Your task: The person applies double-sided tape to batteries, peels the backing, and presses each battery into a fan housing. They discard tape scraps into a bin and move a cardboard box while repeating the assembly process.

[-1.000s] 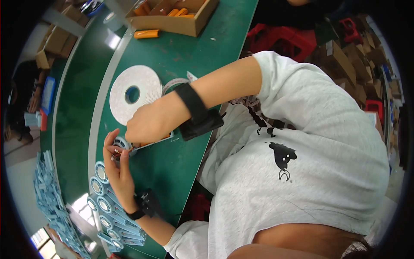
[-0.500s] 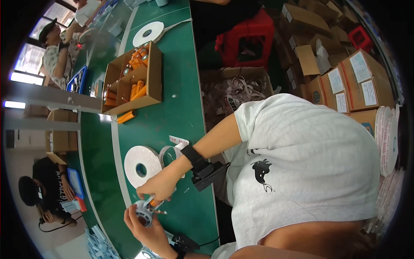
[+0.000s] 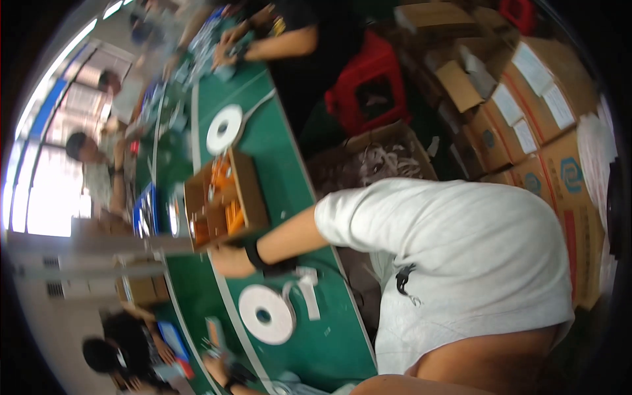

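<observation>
My left hand is closed round a grey plastic casing, low in the picture; motion blur softens its details. My right hand reaches across the green table to the near corner of an open carton. Its fingers are smeared and partly hidden, so what they touch does not show. Orange cylinders, like battery cells, lie in the carton's compartments, some with wires. Between my arms a white roll of tape lies flat, a loose strip trailing from it under my right wrist.
Another tape roll lies beyond the carton. A co-worker's arm works at the table's far end, near a red stool. Cardboard boxes are stacked at the upper right. A scrap-filled box stands beside the table.
My right hand has left the casing and moved up to the carton. The casing stays in my left hand. My view has swung, shifting the whole scene. The orange cylinder outside the carton no longer shows.
</observation>
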`<state>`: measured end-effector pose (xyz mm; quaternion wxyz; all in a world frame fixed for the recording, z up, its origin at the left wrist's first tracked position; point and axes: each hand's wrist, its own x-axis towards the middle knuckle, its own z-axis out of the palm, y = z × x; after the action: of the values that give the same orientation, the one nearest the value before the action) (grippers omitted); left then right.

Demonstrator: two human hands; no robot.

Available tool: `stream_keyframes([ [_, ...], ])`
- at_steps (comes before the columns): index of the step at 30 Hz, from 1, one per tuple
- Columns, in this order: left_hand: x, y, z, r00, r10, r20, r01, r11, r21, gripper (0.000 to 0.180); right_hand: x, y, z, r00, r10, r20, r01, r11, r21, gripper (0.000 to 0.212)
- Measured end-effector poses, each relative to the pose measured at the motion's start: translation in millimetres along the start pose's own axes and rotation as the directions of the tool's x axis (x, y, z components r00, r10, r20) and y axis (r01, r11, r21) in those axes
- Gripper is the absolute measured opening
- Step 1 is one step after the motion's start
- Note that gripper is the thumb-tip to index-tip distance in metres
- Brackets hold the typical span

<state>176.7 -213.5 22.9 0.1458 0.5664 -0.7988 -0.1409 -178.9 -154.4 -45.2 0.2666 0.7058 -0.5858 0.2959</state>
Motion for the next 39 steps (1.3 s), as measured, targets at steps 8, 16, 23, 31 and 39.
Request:
stream_keyframes([
  [8,-35.2,48.2,108.3,0.927,0.359,0.108,-0.366,0.803,0.469,0.067,-26.1,55.3,-27.9,0.961,-0.117,0.252,-0.097,0.709,0.699,0.018],
  [16,-142.0,199.0,120.5,0.888,0.358,-0.29,-0.256,0.907,0.334,0.048,-62.8,31.0,-134.0,0.662,-0.147,0.735,-0.712,0.18,0.678,0.026],
  [23,-169.9,234.9,91.8,0.865,0.182,-0.468,-0.128,0.981,0.144,0.07,-68.9,-13.5,-156.6,0.593,-0.398,0.7,-0.803,-0.237,0.546,0.027],
  [31,-198.0,189.4,74.0,0.825,0.051,-0.563,0.01,0.995,0.104,0.084,-79.7,-4.4,-177.4,0.824,-0.439,0.358,-0.39,0.019,0.921,0.025],
  [39,-198.3,199.6,79.7,0.812,-0.118,-0.572,0.093,0.993,-0.072,0.082,-57.9,36.1,-204.4,0.723,-0.356,0.592,-0.555,0.212,0.805,0.024],
])
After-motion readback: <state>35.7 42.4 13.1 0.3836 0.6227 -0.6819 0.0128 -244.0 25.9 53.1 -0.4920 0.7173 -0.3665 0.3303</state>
